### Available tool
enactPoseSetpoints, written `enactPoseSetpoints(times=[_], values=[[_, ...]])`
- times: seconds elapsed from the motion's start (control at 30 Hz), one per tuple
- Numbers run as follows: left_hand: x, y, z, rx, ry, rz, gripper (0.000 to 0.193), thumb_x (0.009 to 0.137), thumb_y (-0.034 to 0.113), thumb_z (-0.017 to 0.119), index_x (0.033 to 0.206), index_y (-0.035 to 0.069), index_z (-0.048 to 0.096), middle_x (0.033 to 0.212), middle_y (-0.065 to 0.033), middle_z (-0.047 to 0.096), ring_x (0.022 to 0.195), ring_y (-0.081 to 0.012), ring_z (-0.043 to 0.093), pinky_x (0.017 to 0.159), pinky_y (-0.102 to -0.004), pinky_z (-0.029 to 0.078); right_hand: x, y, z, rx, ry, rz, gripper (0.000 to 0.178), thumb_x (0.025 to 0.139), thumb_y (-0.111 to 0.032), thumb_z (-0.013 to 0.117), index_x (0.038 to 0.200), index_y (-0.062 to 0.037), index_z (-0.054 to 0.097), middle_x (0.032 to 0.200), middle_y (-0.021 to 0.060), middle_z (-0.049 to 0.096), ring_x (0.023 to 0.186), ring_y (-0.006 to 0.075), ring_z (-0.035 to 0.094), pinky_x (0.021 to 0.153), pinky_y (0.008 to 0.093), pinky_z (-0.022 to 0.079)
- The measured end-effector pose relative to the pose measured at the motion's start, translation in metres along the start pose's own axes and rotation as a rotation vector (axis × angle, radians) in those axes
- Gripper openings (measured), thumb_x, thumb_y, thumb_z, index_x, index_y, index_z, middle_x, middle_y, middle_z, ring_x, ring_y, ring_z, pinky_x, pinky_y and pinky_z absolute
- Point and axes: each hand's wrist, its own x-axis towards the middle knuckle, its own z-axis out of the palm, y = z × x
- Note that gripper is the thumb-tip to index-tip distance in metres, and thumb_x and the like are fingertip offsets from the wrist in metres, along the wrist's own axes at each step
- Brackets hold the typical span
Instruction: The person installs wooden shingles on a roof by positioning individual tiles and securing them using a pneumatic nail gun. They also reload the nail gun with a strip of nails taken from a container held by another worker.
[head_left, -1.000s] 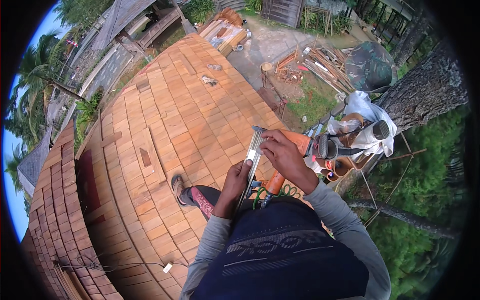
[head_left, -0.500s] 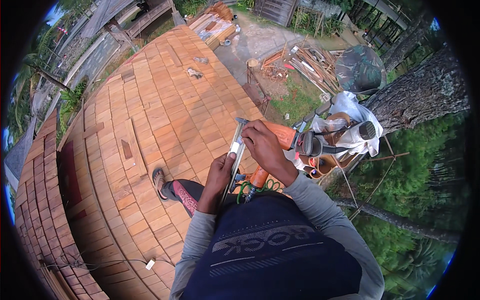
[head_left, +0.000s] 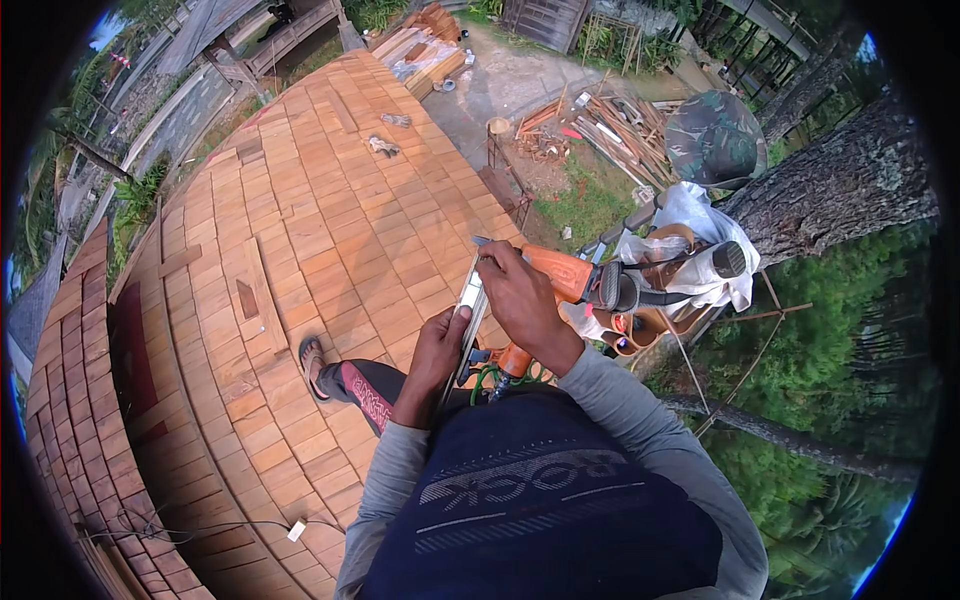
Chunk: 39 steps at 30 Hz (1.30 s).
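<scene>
An orange air nail gun (head_left: 560,272) lies in front of my body, its long silver magazine (head_left: 470,297) facing me. My left hand (head_left: 432,355) is closed around the near part of the magazine, thumb resting on its edge. Over the magazine's far part, close to the metal nose, my right hand (head_left: 524,306) is bent with its fingertips pressed together. Those fingertips are partly hidden, so what they pinch is unclear. A green coiled hose (head_left: 528,375) shows by the orange handle (head_left: 514,360), against my waist.
I am on a sloping roof of wooden shingles (head_left: 330,220); my sandalled foot (head_left: 313,365) rests on it. A pair of gloves (head_left: 383,146) and a loose plank (head_left: 262,290) lie there. A cable (head_left: 220,527) crosses the lower left. Bags (head_left: 705,250) hang beside a tree trunk (head_left: 840,190) beyond the right edge.
The view has shifted slightly. My hands keep nearly the same hold on the nail gun, with the right fingers moving a little along the magazine near the nose.
</scene>
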Motion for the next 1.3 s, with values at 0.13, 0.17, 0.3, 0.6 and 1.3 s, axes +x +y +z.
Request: enactPoseSetpoints(times=[0.13,0.17,0.3,0.6,1.3], values=[[0.000,-0.001,0.000,0.019,0.003,-0.009,0.042,0.110,0.040,0.050,0.094,0.003,0.063,0.068,0.0041,0.052,0.058,-0.0053,0.044,0.052,-0.0278,0.038,-0.004,0.002,0.006,-0.024,0.013,0.001,0.014,0.084,-0.004,0.064,0.097,0.0015,0.064,0.118,0.0109,0.061,0.107,0.0291,0.067,0.083,0.0413,0.058],[-0.001,-0.001,0.000,0.023,0.003,-0.010,0.042,0.110,0.040,0.050,0.094,0.003,0.063,0.068,0.0041,0.052,0.058,-0.0052,0.044,0.052,-0.0279,0.038,-0.004,0.002,0.007,-0.029,0.022,-0.003,0.014,0.084,-0.004,0.064,0.097,0.0017,0.064,0.119,0.0114,0.061,0.109,0.0295,0.067,0.084,0.0412,0.058],[-0.003,0.001,0.000,0.009,0.014,-0.021,0.042,0.110,0.040,0.051,0.095,0.003,0.064,0.068,0.0041,0.052,0.058,-0.0053,0.044,0.052,-0.0276,0.038,-0.005,0.003,0.012,-0.030,0.038,-0.011,0.015,0.084,-0.005,0.064,0.098,0.0025,0.064,0.121,0.0130,0.062,0.113,0.0307,0.065,0.086,0.0410,0.058],[-0.001,-0.008,-0.004,0.005,0.010,-0.014,0.042,0.110,0.040,0.051,0.092,0.003,0.062,0.067,0.0039,0.051,0.057,-0.0058,0.045,0.052,-0.0274,0.038,-0.013,0.000,0.021,-0.003,0.040,-0.004,0.018,0.086,-0.004,0.064,0.101,0.0050,0.065,0.120,0.0143,0.063,0.111,0.0319,0.065,0.086,0.0417,0.058],[-0.005,-0.005,-0.015,-0.077,-0.025,-0.041,0.041,0.110,0.038,0.050,0.093,0.003,0.060,0.066,0.0027,0.051,0.053,-0.0070,0.053,0.046,-0.0261,0.047,-0.028,-0.004,0.015,0.153,0.119,-0.058,0.026,0.087,0.000,0.062,0.111,0.0048,0.069,0.127,0.0147,0.060,0.119,0.0329,0.060,0.101,0.0436,0.051]])
